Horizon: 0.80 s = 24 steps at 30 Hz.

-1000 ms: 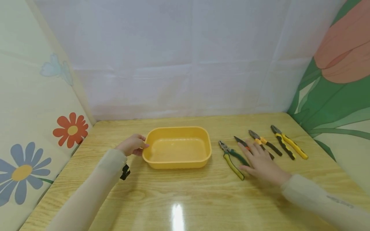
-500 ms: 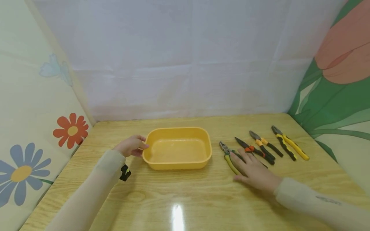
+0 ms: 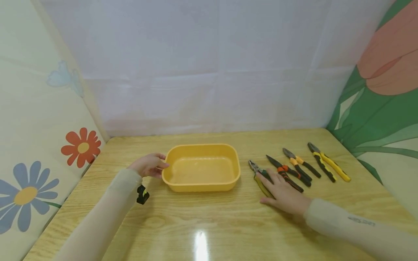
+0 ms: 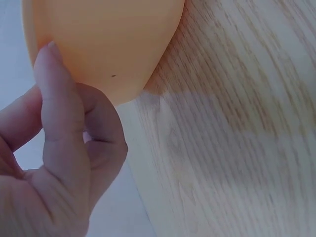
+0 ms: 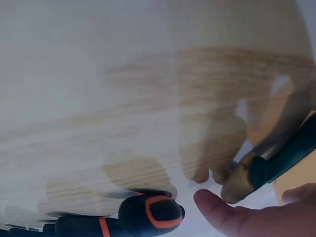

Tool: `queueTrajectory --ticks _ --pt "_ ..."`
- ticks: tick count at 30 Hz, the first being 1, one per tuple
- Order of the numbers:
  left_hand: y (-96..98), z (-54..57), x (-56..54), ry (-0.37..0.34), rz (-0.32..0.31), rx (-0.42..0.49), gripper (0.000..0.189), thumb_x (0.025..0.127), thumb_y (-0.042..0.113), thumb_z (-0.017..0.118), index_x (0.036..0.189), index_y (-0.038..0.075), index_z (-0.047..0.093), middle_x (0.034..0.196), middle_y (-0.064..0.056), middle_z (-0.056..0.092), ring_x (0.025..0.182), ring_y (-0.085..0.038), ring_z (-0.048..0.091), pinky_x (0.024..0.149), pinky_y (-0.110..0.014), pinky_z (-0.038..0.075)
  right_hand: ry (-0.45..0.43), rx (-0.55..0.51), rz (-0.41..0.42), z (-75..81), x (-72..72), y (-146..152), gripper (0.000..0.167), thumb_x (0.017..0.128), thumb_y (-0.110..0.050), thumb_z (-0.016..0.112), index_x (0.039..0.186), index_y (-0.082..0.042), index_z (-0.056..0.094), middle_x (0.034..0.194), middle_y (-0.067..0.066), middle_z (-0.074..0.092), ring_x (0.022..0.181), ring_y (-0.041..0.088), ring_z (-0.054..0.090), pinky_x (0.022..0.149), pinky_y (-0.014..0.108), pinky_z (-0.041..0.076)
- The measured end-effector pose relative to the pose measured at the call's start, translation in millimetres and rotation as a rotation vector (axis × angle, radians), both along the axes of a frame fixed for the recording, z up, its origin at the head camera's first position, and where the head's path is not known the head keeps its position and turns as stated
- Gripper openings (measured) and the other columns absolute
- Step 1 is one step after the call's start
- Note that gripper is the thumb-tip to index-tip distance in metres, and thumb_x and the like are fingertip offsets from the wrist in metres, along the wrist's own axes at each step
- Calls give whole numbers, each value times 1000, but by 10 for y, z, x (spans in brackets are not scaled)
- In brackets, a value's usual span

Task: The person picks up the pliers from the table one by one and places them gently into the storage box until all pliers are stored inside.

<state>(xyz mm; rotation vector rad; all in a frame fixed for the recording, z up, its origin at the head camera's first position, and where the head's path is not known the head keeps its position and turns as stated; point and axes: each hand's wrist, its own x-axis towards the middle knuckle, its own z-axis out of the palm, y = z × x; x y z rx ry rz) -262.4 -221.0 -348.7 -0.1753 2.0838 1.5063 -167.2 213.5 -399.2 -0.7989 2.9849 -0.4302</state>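
A yellow plastic tub (image 3: 200, 187) stands on the wooden table, nothing inside it. My left hand (image 3: 148, 165) pinches its left end; in the left wrist view the thumb (image 4: 59, 94) lies against the tub wall (image 4: 113, 49). My right hand (image 3: 284, 192) is over green-and-yellow pliers (image 3: 259, 181), fingers spread, hiding part of the handles. Whether it touches them is unclear. In the right wrist view, a dark green handle (image 5: 289, 155) lies near my thumb (image 5: 222, 212). Just beyond my right hand lie red-and-black pointed-nose pliers (image 3: 283, 168).
Farther right lie orange-and-black pliers (image 3: 298, 161) and yellow-and-black pliers (image 3: 326, 161), all on the wooden table (image 3: 183, 224). A white cloth (image 3: 209, 72) hangs behind the table. Flower-printed cloth (image 3: 39, 119) hangs at the left side, with more at the right.
My right hand has moved left and toward me, from over the red-and-black pliers to over the green-and-yellow pair. My left hand and the tub have stayed in place.
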Motion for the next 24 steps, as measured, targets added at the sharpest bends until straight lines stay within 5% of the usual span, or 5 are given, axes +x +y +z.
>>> queueTrajectory --ticks 14,24 --pt "0 22 6 -19 13 -8 44 99 1 52 135 -4 29 100 -15 54 68 -17 59 62 -25 57 81 52 27 -71 -43 12 67 91 -43 65 145 -8 44 139 44 28 118 63 37 90 71 39" --pt "-11 -10 0 -5 1 -6 45 99 2 52 137 -5 29 96 -14 56 65 -15 60 61 -24 57 93 83 35 -100 -68 -7 54 97 -25 60 145 -7 44 129 43 37 119 58 38 86 71 41"
